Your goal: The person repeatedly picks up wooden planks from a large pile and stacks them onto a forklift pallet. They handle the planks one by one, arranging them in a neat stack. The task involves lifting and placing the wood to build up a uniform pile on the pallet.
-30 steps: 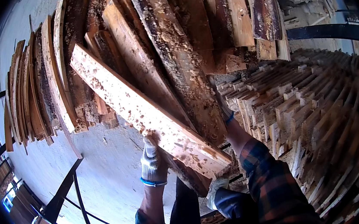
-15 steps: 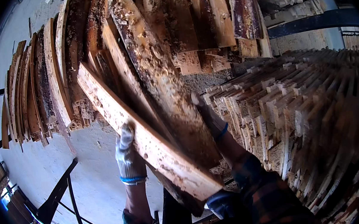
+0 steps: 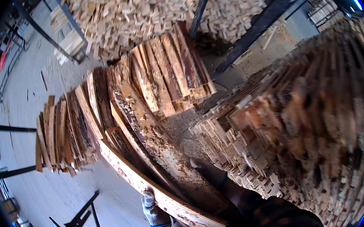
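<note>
Between my two hands is a bundle of long, rough-sawn wooden boards, held at a slant. The pale edge board (image 3: 146, 178) lies on the left side, and a wide bark-edged board (image 3: 156, 138) covered in sawdust crumbs lies on the right. My left hand (image 3: 153, 210), in a pale knit glove with a blue cuff, is closed on the left side, its thumb over the pale board. My right hand (image 3: 208, 172), also gloved and in shadow, grips the right side of the bundle. Its fingers are mostly hidden.
Beyond the bundle stands a stack of bark-edged boards (image 3: 165, 71), with another row of boards (image 3: 59, 134) to its left. A tall stack of boards (image 3: 306, 132) rises close on my right. Dark metal posts (image 3: 265, 26) and a heap of wood offcuts (image 3: 137, 17) are farther back.
My view has lifted and widened, showing the offcut heap and posts. The bundle and both hands now appear lower in the picture, the boards still gripped.
</note>
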{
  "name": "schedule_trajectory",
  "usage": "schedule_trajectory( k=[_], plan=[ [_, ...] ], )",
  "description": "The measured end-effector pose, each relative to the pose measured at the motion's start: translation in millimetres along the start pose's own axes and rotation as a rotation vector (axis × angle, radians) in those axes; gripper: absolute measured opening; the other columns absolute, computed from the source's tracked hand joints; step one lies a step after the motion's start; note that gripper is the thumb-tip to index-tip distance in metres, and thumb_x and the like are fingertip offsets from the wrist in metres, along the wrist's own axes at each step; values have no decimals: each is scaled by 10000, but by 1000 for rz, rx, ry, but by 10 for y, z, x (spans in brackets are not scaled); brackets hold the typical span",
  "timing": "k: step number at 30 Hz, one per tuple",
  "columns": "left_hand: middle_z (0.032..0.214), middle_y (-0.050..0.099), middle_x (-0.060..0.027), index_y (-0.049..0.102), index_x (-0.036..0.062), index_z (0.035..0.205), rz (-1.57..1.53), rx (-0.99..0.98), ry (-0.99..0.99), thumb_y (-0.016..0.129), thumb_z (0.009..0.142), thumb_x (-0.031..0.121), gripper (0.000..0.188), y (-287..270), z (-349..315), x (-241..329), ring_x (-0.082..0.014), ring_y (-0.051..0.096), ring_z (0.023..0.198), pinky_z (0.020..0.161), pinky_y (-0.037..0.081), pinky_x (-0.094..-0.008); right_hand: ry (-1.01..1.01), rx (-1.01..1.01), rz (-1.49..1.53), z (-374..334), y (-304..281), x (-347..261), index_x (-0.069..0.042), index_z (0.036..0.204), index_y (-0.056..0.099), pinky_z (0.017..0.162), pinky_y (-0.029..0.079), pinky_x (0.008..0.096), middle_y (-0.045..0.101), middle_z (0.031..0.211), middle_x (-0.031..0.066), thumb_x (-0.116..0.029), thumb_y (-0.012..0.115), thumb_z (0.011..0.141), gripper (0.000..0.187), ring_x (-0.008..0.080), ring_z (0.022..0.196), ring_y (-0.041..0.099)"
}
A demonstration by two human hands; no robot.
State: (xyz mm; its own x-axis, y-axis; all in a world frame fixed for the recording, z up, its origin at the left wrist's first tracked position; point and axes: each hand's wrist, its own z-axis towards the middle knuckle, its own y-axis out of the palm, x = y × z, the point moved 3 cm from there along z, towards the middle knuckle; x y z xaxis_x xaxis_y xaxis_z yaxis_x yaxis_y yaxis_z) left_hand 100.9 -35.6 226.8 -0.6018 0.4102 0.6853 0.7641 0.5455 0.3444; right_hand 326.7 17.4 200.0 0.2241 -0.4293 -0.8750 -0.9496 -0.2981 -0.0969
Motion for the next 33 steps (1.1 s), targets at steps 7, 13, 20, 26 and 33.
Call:
schedule_trajectory(
  k=[7, 13, 20, 26, 33],
  plan=[
    [1289, 527, -117, 436, -24, 1350, 35, -455, 260, 511, 951, 454, 627, 1293, -704, 1361, -223, 513, 1147, 1019, 405, -355, -293, 147, 87, -631, -738, -1934, 1, 1363, 443, 1033, 373, 321, 561, 1296, 163, -396, 557, 925, 602, 218, 1186, 527],
    [1420, 415, -158, 366, 18, 1414, -91, -746, 331, 478, 959, 469, 650, 2521, -1042, 2433, -271, 493, 1194, 1058, 381, -390, -762, 437, 208, -1919, -1375, -3819, 48, 1348, 434, 1019, 373, 297, 572, 1264, 151, -396, 616, 890, 663, 177, 1161, 514],
    [1115, 604, -133, 492, 32, 1267, 14, -1379, 158, 586, 899, 459, 572, 4489, -2560, 2515, -227, 646, 905, 772, 580, -331, -755, 1119, 46, -3606, -2072, -4211, 45, 1331, 443, 989, 425, 334, 567, 1257, 216, -296, 627, 886, 590, 268, 1178, 549],
    [1036, 658, -105, 562, 15, 1209, 242, -1591, -339, 655, 875, 276, 433, 5501, -3769, 1711, -220, 663, 861, 807, 559, -351, -106, 1442, -140, -4872, -2700, -3908, -27, 1354, 467, 874, 489, 396, 638, 1094, 255, -696, 334, 887, 827, 327, 1068, 617],
    [1059, 666, -79, 659, -2, 1102, 767, -1733, -70, 637, 862, 178, 301, 6107, -3907, 824, -176, 638, 910, 858, 495, -297, 202, 1364, -407, -5721, -3072, -3014, -16, 1435, 339, 1046, 357, 367, 494, 1344, 247, -774, 492, 758, 1027, 353, 1271, 467]
  ],
)
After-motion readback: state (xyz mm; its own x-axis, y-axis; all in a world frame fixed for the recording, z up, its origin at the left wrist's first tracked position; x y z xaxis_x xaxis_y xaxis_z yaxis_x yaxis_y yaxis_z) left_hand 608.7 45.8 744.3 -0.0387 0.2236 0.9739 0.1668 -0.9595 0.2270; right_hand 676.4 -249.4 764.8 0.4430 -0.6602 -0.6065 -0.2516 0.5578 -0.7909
